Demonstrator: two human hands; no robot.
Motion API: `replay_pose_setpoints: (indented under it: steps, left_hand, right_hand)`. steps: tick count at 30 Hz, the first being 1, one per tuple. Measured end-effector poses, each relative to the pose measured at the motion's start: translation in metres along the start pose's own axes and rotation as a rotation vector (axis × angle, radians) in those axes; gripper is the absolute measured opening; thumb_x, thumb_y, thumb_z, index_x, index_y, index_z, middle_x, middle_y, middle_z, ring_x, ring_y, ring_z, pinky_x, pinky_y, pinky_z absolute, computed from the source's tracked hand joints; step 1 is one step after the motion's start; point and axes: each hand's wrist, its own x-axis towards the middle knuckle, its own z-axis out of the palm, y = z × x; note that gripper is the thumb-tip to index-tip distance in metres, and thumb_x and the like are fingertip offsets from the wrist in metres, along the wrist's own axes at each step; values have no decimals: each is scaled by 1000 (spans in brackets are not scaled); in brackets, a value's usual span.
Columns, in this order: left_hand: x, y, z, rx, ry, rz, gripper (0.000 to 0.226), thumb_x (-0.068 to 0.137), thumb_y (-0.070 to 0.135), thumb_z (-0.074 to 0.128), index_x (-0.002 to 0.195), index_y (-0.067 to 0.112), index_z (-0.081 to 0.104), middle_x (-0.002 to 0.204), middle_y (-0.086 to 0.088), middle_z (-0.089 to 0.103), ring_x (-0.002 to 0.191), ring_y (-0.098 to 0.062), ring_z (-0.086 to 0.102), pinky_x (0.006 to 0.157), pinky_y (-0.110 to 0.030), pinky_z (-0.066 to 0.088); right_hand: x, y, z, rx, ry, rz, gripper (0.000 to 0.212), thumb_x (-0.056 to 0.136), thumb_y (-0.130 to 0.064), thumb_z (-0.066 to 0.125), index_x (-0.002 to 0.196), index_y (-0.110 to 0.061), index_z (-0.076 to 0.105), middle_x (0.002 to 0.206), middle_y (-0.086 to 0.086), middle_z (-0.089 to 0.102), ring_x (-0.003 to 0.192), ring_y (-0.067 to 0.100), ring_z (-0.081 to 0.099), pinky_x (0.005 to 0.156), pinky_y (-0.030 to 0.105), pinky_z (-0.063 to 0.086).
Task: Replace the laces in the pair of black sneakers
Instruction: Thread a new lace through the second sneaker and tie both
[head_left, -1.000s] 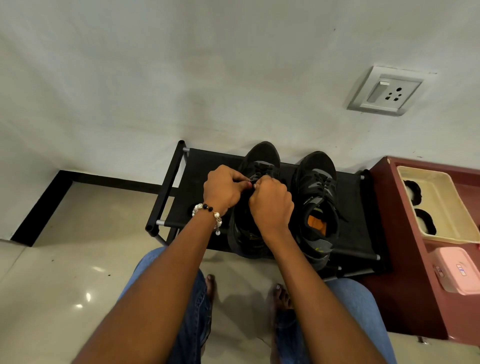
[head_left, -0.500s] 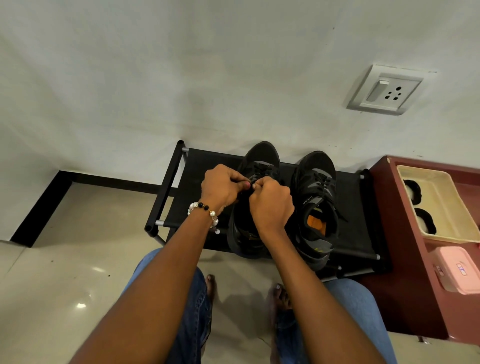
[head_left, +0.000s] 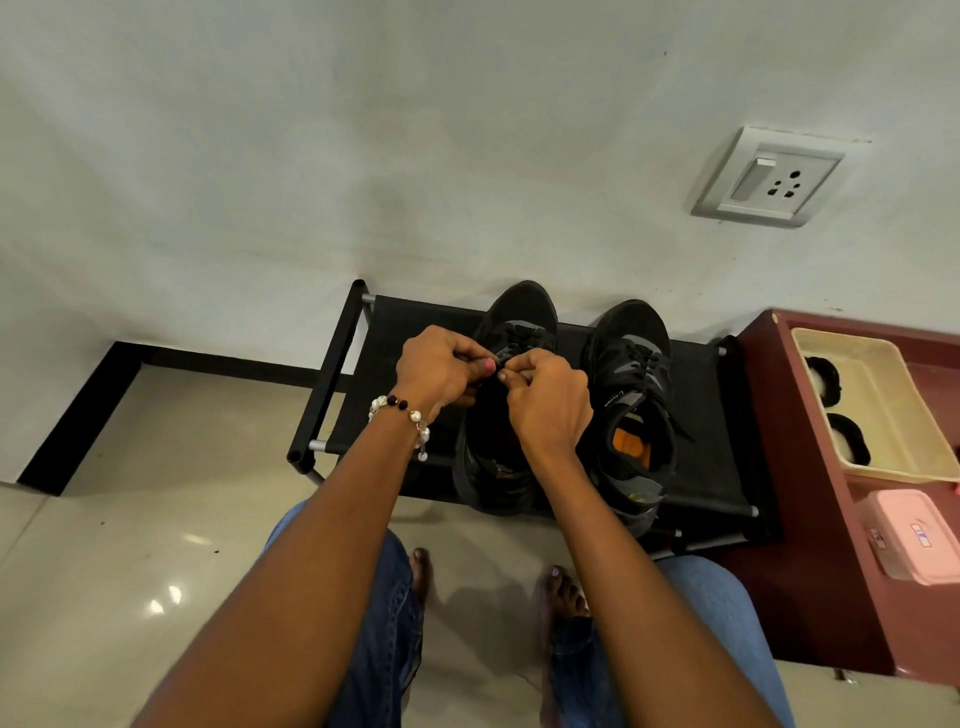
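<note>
Two black sneakers stand side by side on a low black shoe rack (head_left: 395, 332), toes toward the wall. Over the left sneaker (head_left: 519, 322) my left hand (head_left: 441, 371) and my right hand (head_left: 550, 400) meet above its lacing. Both pinch a black lace (head_left: 500, 364) between thumb and fingertips, and the hands hide most of the shoe's tongue. The right sneaker (head_left: 631, 374) stands untouched, laced in black, with an orange insole showing inside.
A maroon cabinet (head_left: 810, 519) stands right of the rack, holding a cream tray (head_left: 883, 405) and a pink box (head_left: 914, 540). A wall socket (head_left: 766, 179) is above on the right. My knees and bare feet are below the rack on the glossy tiled floor.
Both hands stay on the lace over the left sneaker; the fingers have shifted slightly and the left wrist has drifted a little left.
</note>
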Motion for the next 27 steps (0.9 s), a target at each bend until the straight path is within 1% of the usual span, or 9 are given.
replay_pose_setpoints:
  steps: [2, 5, 7, 12, 15, 18, 21, 23, 27]
  left_hand:
    - [-1, 1, -1, 27, -28, 23, 12, 79, 15, 77, 91, 19, 76, 92, -3, 72, 86, -15, 70, 71, -34, 62]
    - [-3, 3, -1, 78, -29, 61, 16, 77, 15, 80, 92, 18, 76, 91, -2, 72, 88, -16, 69, 71, -35, 62]
    - [-2, 3, -2, 78, -31, 66, 15, 80, 12, 76, 93, 18, 76, 92, -3, 72, 87, -17, 70, 71, -37, 62]
    - [-3, 2, -2, 125, -22, 92, 15, 86, 12, 70, 99, 18, 75, 93, -3, 72, 81, -16, 71, 69, -36, 62]
    - [-3, 3, 0, 156, -10, 98, 14, 85, 14, 72, 98, 20, 75, 91, -1, 72, 80, -13, 70, 67, -34, 62]
    - [-2, 4, -2, 164, -24, 98, 13, 84, 14, 73, 95, 21, 75, 90, 0, 72, 76, -13, 71, 63, -32, 61]
    - [0, 6, -3, 171, -52, 105, 13, 83, 13, 74, 91, 22, 73, 87, 0, 71, 68, -15, 71, 57, -29, 60]
    - [1, 6, -4, 166, -70, 109, 15, 82, 11, 74, 92, 22, 72, 87, 1, 71, 64, -15, 71, 56, -29, 60]
    - [3, 7, -7, 157, -101, 105, 17, 81, 9, 74, 91, 22, 72, 86, 0, 71, 60, -14, 69, 53, -26, 57]
  right_hand:
    - [-1, 2, 0, 25, 20, -16, 6, 90, -25, 65, 96, -25, 65, 88, -4, 71, 86, 20, 65, 64, 30, 48]
    - [-1, 5, -1, 55, 11, -81, 21, 90, -17, 63, 100, -24, 45, 86, -5, 69, 81, 20, 63, 60, 31, 43]
    - [-1, 6, -2, 45, -17, -147, 27, 90, -17, 62, 103, -22, 39, 85, -5, 70, 77, 21, 62, 59, 30, 38]
    - [2, 8, 0, 68, -51, -224, 33, 88, -10, 61, 102, -20, 34, 78, 3, 68, 69, 24, 62, 56, 34, 44]
    - [6, 7, 3, 116, -49, -203, 36, 83, -2, 58, 100, -20, 31, 69, 8, 62, 62, 24, 59, 53, 38, 45]
    - [13, 10, 3, 148, -83, -200, 37, 80, 0, 55, 100, -20, 31, 62, 10, 58, 55, 25, 56, 55, 43, 48]
    - [19, 17, 0, 146, -130, -300, 39, 81, 0, 58, 99, -21, 31, 56, 3, 53, 52, 22, 52, 52, 37, 40]
    - [22, 20, -2, 110, -142, -371, 42, 82, -1, 62, 99, -21, 30, 58, -1, 56, 55, 22, 55, 54, 35, 39]
    - [27, 20, -4, 9, -146, -474, 44, 85, -6, 65, 98, -23, 26, 70, 0, 70, 67, 27, 64, 60, 40, 48]
